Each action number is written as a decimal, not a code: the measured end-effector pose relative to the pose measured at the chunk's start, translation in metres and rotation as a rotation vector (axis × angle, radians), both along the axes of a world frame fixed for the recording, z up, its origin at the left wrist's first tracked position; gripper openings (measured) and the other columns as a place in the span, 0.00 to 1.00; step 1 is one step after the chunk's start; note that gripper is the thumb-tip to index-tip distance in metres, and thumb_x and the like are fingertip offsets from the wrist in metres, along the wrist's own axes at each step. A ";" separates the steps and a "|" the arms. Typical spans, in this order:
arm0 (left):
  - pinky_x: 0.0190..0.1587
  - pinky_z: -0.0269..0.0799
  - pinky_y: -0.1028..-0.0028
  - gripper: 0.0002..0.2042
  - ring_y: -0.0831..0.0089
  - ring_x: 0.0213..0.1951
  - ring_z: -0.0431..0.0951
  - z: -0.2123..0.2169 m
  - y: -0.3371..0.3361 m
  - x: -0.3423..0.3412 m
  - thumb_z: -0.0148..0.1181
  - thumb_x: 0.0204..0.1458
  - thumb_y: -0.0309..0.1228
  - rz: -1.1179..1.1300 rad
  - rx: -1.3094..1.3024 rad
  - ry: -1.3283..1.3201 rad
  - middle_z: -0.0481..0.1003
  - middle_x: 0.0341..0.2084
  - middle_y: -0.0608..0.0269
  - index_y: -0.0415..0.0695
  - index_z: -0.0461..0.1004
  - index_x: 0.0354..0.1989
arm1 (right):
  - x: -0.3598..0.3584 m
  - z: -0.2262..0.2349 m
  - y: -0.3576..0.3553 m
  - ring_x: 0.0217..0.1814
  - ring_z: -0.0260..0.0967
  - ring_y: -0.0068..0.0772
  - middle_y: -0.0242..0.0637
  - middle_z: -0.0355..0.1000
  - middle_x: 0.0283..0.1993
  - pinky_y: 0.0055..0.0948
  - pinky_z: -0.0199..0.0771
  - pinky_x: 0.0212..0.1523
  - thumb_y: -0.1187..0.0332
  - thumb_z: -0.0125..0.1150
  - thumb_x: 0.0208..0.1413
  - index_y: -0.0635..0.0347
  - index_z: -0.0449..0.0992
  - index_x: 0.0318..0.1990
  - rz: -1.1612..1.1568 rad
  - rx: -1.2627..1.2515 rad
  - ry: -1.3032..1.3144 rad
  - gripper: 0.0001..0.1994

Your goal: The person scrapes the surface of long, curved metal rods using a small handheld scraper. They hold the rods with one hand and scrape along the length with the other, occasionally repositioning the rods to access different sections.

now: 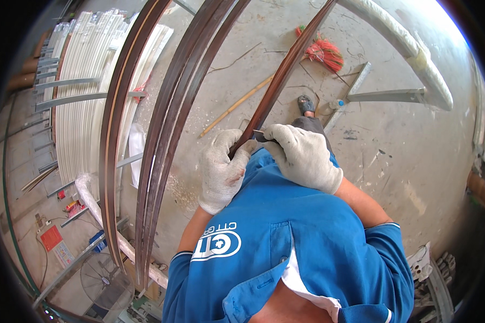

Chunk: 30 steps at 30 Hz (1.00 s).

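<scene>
Close against the blue shirt, the left hand (221, 172) in a white knit glove grips the near end of a long dark-brown wooden strip (285, 70). The gloved right hand (303, 156) presses a small metal blade (258, 134) to it. Shavings (180, 188) on the concrete floor (393, 156) suggest scraping is underway; most of the strip remains ahead.

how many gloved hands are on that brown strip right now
2. The left hand grips the near end of the brown strip; the right hand presses a small tool beside it.
</scene>
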<state>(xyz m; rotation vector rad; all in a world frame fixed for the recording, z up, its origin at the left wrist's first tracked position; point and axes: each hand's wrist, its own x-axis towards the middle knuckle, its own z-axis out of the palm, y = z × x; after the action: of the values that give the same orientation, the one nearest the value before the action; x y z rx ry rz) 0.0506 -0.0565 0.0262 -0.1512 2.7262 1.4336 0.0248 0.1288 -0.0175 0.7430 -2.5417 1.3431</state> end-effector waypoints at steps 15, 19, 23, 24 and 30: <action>0.32 0.69 0.69 0.08 0.67 0.30 0.75 -0.003 0.012 0.011 0.69 0.50 0.23 0.057 0.108 -0.067 0.76 0.30 0.55 0.37 0.77 0.38 | -0.010 0.002 -0.001 0.35 0.79 0.42 0.38 0.78 0.37 0.36 0.78 0.34 0.73 0.63 0.59 0.57 0.76 0.43 -0.099 -0.076 -0.090 0.06; 0.36 0.71 0.62 0.15 0.59 0.34 0.78 0.000 0.012 0.004 0.69 0.51 0.24 -0.123 -0.258 0.118 0.77 0.34 0.52 0.38 0.76 0.46 | -0.015 0.005 0.003 0.36 0.79 0.44 0.40 0.78 0.39 0.37 0.78 0.35 0.73 0.62 0.60 0.57 0.75 0.44 -0.058 -0.071 -0.111 0.06; 0.40 0.71 0.58 0.18 0.48 0.37 0.78 -0.003 0.019 0.001 0.62 0.53 0.22 -0.143 -0.270 0.032 0.76 0.36 0.47 0.40 0.72 0.53 | -0.045 0.003 0.021 0.38 0.78 0.48 0.42 0.77 0.37 0.40 0.78 0.37 0.75 0.60 0.61 0.58 0.71 0.45 -0.163 -0.017 -0.037 0.07; 0.40 0.71 0.57 0.18 0.45 0.38 0.77 -0.002 0.020 0.002 0.60 0.53 0.21 -0.126 -0.209 -0.139 0.75 0.35 0.45 0.41 0.71 0.53 | -0.058 0.001 0.030 0.38 0.78 0.49 0.42 0.77 0.37 0.40 0.78 0.37 0.75 0.60 0.61 0.58 0.71 0.45 -0.202 -0.026 -0.032 0.07; 0.37 0.70 0.57 0.15 0.48 0.36 0.77 -0.003 0.019 0.003 0.60 0.51 0.22 -0.144 -0.216 -0.063 0.74 0.32 0.45 0.39 0.71 0.48 | -0.142 -0.008 0.088 0.42 0.79 0.52 0.44 0.79 0.38 0.41 0.78 0.41 0.73 0.58 0.62 0.58 0.70 0.48 -0.274 0.050 0.020 0.08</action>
<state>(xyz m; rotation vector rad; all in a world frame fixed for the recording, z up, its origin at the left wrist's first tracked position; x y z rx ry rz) 0.0533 -0.0377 0.0235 -0.0082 2.7694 1.0796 -0.1172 0.2172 -0.0254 0.3936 -2.5554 1.1801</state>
